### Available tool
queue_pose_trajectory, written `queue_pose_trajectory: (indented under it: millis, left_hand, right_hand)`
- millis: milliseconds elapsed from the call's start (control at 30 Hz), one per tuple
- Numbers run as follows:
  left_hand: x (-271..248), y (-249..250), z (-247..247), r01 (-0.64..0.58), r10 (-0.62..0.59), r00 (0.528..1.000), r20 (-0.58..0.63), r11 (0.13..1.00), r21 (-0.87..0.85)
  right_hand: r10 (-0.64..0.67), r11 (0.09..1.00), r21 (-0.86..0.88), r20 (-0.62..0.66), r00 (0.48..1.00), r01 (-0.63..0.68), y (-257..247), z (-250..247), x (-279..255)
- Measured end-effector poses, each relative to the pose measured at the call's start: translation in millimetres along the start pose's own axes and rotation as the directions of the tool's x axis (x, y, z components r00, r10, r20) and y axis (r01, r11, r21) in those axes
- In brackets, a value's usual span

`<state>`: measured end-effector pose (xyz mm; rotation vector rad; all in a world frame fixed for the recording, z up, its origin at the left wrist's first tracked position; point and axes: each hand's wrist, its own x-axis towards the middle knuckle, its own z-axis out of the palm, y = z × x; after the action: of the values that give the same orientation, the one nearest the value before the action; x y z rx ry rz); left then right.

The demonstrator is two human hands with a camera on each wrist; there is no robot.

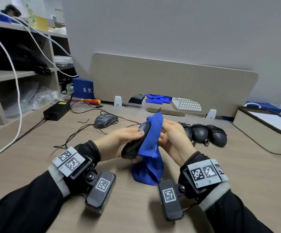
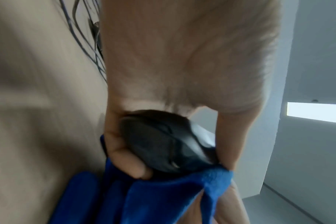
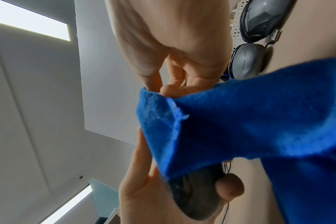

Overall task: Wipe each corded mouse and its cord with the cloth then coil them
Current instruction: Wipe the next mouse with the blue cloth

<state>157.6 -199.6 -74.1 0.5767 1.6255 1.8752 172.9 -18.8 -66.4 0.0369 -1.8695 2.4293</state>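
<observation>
worktop (image 1: 35, 148): wood-grain surface
divider panel (image 1: 170, 84): beige, upright at the worktop's far edge
screwdriver (image 1: 89, 101): red and yellow, lying near the panel's left end
power brick (image 1: 56, 110): black, left side
perforated basket (image 1: 186, 104): white, behind the panel
shelving (image 1: 27, 74): left, white cables draped across
box (image 1: 262, 125): beige, far right

Even ceiling-panel light; soft shadows; blurred, edge-warped wrist views

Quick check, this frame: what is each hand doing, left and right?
Left hand: grips the dark mouse.
Right hand: holds the blue cloth against that mouse.
</observation>
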Motion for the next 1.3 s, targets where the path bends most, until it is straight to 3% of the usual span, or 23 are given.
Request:
queue_pose_trajectory:
  millis: [133,333,500,600,833,1033,1133,1300]
  left_hand:
    - [-1.8,4.2,2.0,0.055,-0.047,0.998,0.046,0.981,-0.185]
    - [-1.0,-1.3,6.6,0.074,-0.069,0.992,0.11,0.996,-0.046]
    - [2.1,-1.5,6.3,0.052,-0.052,0.999,0.009,0.998,-0.018]
    - [7.9,-4.5,4.1,-0.041,0.041,0.998,-0.041,0.999,-0.006]
    - [2.3,2.4,-1.2,-0.137,0.135,0.991,0.026,0.983,0.123]
    - [-18.3,19.4,-26.9,-0.037,0.014,0.998,0.066,0.933,0.357]
    - [-26.5,23.8,-45.7,0.015,-0.03,0.999,0.036,0.927,0.375]
    - [-24.1,32.0,-43.9,-0.003,-0.034,0.995,0.093,0.929,0.37]
  right_hand:
    - [-0.039,0.994,-0.099,0.021,0.999,0.041,-3.4,-1.5,0.0]
    - [-0.067,0.925,-0.375,0.005,0.998,0.064,3.1,9.5,-2.7]
    - [-0.099,0.922,-0.381,-0.054,0.994,0.072,-5.1,3.1,-5.2]
    - [-0.101,0.934,-0.35,-0.074,0.992,0.069,-4.9,3.6,-6.3]
    - [-0.06,0.965,-0.262,-0.09,0.994,0.035,-4.7,7.6,-7.1]
    - [-0.061,0.989,-0.142,-0.137,0.989,0.041,-20.0,-4.0,-7.1]
    - [-0.053,0.996,-0.08,-0.157,0.986,0.041,-21.7,-6.8,-5.9]
    - [-0.017,0.996,-0.085,-0.095,0.995,0.009,-13.3,1.0,-5.9]
